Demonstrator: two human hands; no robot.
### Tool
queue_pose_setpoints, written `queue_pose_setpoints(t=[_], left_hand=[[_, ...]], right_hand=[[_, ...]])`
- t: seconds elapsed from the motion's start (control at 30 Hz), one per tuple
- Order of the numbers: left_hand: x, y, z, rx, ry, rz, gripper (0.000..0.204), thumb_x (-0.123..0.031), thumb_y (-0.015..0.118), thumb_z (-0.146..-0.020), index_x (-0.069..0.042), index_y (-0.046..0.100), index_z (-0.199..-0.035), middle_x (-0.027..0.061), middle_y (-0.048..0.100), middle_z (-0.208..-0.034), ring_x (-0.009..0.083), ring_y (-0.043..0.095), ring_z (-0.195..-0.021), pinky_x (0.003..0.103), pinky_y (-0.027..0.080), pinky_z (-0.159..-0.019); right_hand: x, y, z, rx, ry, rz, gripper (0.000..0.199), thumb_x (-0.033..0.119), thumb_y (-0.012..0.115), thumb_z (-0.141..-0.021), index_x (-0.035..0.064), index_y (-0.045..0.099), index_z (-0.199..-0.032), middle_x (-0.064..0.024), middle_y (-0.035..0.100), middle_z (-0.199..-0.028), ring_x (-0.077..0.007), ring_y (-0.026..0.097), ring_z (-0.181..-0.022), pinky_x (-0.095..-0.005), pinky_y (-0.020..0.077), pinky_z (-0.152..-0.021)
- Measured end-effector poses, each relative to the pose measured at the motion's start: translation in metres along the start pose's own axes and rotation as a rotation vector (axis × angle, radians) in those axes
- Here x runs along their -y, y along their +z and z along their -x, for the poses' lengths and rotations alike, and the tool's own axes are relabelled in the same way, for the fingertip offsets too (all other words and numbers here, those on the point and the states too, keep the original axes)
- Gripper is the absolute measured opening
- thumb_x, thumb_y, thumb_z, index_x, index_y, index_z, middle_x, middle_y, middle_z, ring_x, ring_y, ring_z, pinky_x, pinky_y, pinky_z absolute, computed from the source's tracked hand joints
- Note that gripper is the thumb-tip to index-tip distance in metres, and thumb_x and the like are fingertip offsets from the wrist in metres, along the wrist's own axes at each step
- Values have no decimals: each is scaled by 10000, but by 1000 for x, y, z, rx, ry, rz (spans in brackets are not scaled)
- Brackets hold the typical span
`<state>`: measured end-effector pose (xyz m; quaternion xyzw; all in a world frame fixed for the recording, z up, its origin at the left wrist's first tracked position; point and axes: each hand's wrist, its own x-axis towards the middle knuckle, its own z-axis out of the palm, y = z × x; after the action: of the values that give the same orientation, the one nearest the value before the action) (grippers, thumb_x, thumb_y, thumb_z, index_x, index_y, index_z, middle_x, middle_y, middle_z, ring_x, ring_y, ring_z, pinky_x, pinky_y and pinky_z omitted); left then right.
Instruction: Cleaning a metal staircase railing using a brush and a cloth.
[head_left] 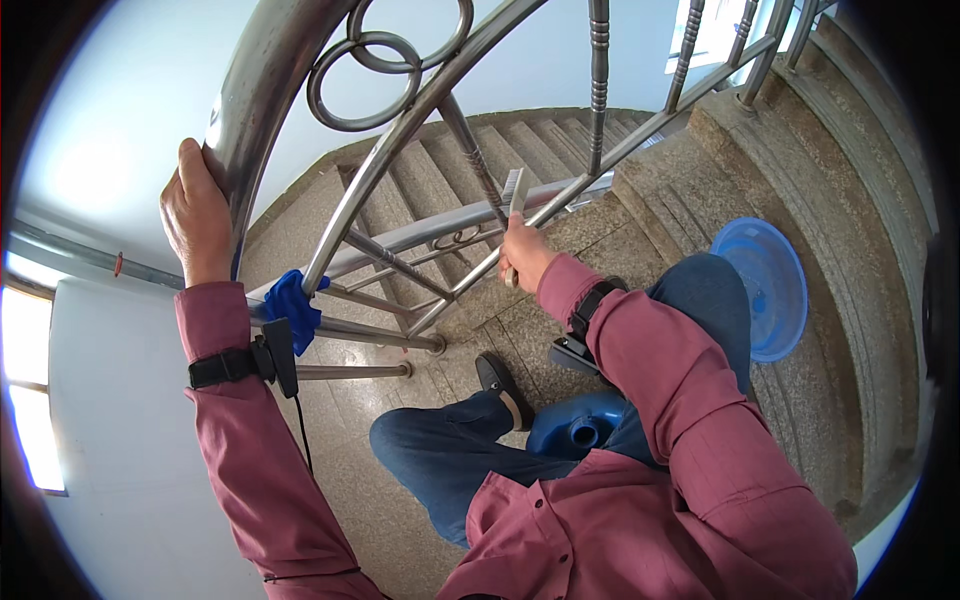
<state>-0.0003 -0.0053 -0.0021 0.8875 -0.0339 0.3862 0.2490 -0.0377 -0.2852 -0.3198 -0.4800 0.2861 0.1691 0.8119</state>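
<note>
My left hand (198, 215) is wrapped round the thick, shiny metal handrail (245, 120) at the upper left. In my right hand (526, 250) is a brush (517, 190) with pale bristles, gripped by its handle. Its head points up and sits beside the lower slanting rail (572, 192) of the banister; whether the bristles touch the metal I cannot tell. A blue cloth (290, 308) hangs on the railing just right of my left wrist. Two overlapping metal rings (364, 82) decorate the banister above.
A blue plastic basin (765, 290) stands on the stone steps (830, 390) to my right. Between my legs is a blue jug (572, 425) with a round opening. Beyond the railing, another flight of stairs (440, 165) leads down. Windows (35, 380) show at the far left and top right.
</note>
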Motion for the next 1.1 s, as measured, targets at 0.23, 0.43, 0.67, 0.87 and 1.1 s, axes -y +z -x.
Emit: queue_pose_setpoints(t=[0.23, 0.43, 0.67, 0.87, 1.1], left_hand=[[-1, 3, 1, 7, -33, 15, 647, -512, 398, -1067, 34, 617, -799, 169, 591, -673, 248, 523, -656, 433, 442, -708], [-3, 5, 0, 6, -15, 20, 647, -509, 397, -1067, 36, 620, -799, 168, 599, -675, 251, 536, -653, 437, 443, -708], [3, -3, -1, -12, -10, -25, 669, -532, 398, -1054, 22, 660, -785, 152, 604, -662, 256, 559, -659, 429, 450, -715], [7, 3, 0, -40, 48, -38, 666, -548, 402, -1048, -2, 695, -804, 149, 609, -664, 249, 570, -666, 429, 450, -712], [14, -2, -1, -51, 283, -264, 275, -299, 445, -1063, -96, 626, -1100, 202, 702, -869, 402, 672, -810, 516, 494, -719]], right_hand=[[-24, 17, 46, -9, -38, 81, 545, 515, 307, -1097, 35, 463, -892, -96, 482, -688, -233, 500, -519, -438, 456, -484], [-6, -16, -15, -14, -72, 177, 540, 522, 323, -1095, 48, 456, -874, -58, 459, -660, -200, 481, -509, -436, 438, -470], [36, -51, -11, 132, 79, 399, 553, 593, 387, -1054, 73, 500, -905, -6, 382, -642, -140, 341, -465, -341, 290, -425], [42, -63, 29, 144, 112, 554, 554, 602, 374, -1051, 76, 515, -951, 3, 381, -679, -111, 319, -471, -318, 266, -424], [50, -52, 22, 178, 91, 577, 547, 596, 361, -1055, 74, 508, -981, 25, 350, -678, -100, 280, -488, -298, 261, -453]])
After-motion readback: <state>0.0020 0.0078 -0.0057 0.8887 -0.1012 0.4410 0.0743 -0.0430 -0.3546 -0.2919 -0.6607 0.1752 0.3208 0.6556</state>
